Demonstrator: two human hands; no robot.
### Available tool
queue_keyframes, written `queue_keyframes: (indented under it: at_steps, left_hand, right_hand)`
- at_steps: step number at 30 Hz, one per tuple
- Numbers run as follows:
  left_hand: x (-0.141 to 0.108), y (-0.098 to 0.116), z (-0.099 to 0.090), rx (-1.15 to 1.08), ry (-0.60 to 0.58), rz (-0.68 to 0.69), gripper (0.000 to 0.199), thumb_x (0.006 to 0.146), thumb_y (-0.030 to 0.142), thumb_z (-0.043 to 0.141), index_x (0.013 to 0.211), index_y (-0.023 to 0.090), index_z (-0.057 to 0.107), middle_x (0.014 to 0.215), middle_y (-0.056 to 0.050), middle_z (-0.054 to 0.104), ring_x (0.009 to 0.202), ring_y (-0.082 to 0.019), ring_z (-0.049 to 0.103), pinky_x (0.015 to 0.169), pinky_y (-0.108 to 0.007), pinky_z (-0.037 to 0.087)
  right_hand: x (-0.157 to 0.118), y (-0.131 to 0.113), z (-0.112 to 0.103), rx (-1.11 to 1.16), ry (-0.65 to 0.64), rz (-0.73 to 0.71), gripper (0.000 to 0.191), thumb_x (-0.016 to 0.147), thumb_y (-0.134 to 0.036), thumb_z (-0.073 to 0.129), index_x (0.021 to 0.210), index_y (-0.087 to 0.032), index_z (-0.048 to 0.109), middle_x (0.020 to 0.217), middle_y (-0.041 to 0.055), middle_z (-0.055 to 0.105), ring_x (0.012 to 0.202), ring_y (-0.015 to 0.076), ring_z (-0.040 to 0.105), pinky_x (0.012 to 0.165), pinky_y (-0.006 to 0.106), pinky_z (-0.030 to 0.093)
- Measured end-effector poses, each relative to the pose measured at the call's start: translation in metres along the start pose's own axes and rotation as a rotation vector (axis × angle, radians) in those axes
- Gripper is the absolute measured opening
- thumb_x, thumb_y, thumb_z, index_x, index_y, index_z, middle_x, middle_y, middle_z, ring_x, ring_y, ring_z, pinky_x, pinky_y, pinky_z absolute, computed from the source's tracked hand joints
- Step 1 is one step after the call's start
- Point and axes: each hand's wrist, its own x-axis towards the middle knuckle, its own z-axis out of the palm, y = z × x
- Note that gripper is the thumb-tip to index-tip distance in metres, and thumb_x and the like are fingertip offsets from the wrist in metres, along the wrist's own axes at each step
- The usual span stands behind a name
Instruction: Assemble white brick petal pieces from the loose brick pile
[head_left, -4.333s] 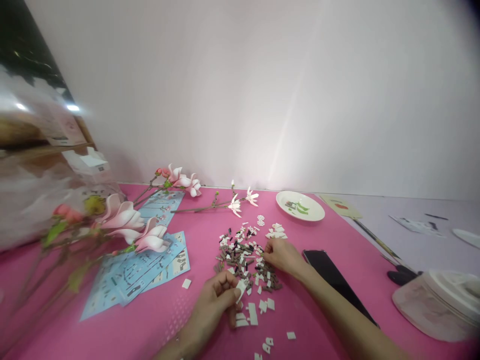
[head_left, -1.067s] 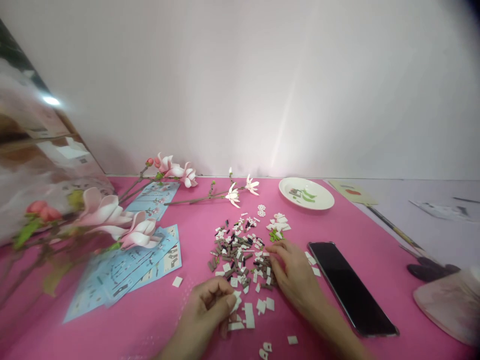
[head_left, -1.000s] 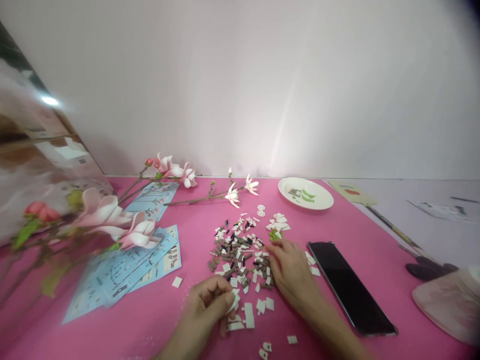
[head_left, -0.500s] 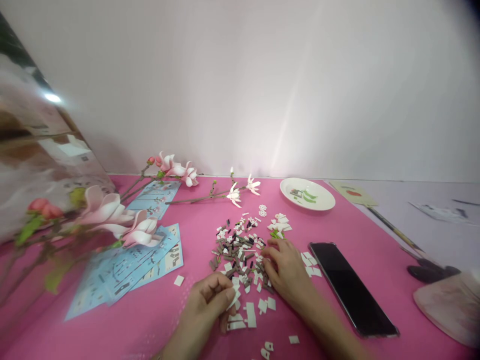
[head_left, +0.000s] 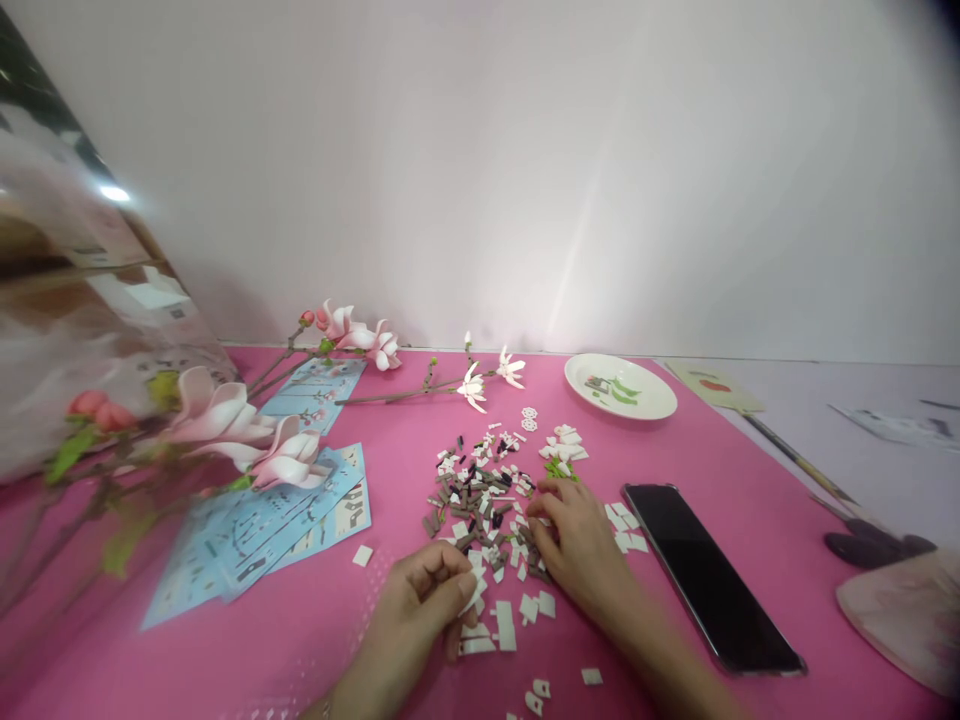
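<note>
A heap of small brown, white and black building pieces (head_left: pixel 474 490) lies on the pink table between my hands. My left hand (head_left: pixel 427 600) is closed at the near left of the heap, pinching a white piece (head_left: pixel 475 592) between thumb and fingers. At the heap's right side rests my right hand (head_left: pixel 574 535), its fingers bent and touching the pieces; whether it grips one is hard to see. Flat white pieces (head_left: pixel 506 626) are scattered just in front of the heap. Beyond my right hand sit a pile of white pieces (head_left: pixel 564 443) and some green pieces (head_left: pixel 559 468).
A phone (head_left: pixel 709 575) lies to the right, with scissors (head_left: pixel 874 540) past it. The white plate (head_left: pixel 660 405) at the back holds green pieces. Blue instruction sheets (head_left: pixel 255 540), pink flower stems (head_left: pixel 289 455) and a white-flowered branch (head_left: pixel 405 395) occupy the left and back.
The whole view has shifted slightly, so things appear a little further right. Both hands keep nearly the same pose, the left still pinching the white piece.
</note>
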Motion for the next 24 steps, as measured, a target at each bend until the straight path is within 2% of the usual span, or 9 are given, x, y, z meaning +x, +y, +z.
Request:
queue_keyframes:
  at_steps: [5,9,14,24]
  left_hand:
    - [-0.0005,0.0006,-0.0015,0.007,-0.012,-0.002,0.031,0.076,0.042,0.067,0.068,0.014,0.054,0.054,0.001,0.057,0.040,-0.007,0.046,0.042,-0.018,0.034]
    - [-0.0009,0.0012,-0.0009,0.002,-0.008,-0.006,0.031,0.076,0.041,0.067,0.068,0.014,0.054,0.055,0.000,0.057,0.040,-0.007,0.045,0.042,-0.019,0.034]
    - [-0.0016,0.0039,0.0020,0.008,0.005,-0.010,0.031,0.075,0.040,0.067,0.067,0.014,0.054,0.053,0.001,0.056,0.038,-0.006,0.043,0.040,-0.018,0.032]
    - [-0.0016,0.0070,0.0015,0.031,0.002,-0.013,0.030,0.076,0.040,0.067,0.067,0.014,0.053,0.053,0.001,0.056,0.038,-0.006,0.043,0.041,-0.018,0.031]
  right_hand:
    - [-0.0024,0.0048,-0.0003,0.005,0.008,0.000,0.021,0.079,-0.009,0.047,0.081,-0.018,0.067,0.098,0.0094,0.061,0.097,0.0256,0.053,0.084,0.043,0.042]
    - [-0.0040,0.0051,-0.0027,0.014,0.011,-0.006,0.020,0.075,-0.011,0.052,0.082,-0.019,0.069,0.101,0.0094,0.062,0.100,0.0262,0.053,0.086,0.043,0.042]
    - [-0.0037,0.0033,-0.0047,0.011,0.018,-0.001,0.020,0.081,-0.017,0.051,0.080,-0.020,0.070,0.101,0.0095,0.063,0.099,0.0259,0.054,0.086,0.043,0.043]
    - [-0.0025,0.0052,-0.0066,0.031,-0.040,0.015,0.015,0.076,-0.017,0.058,0.082,-0.021,0.071,0.102,0.0086,0.064,0.100,0.0255,0.055,0.087,0.042,0.043]
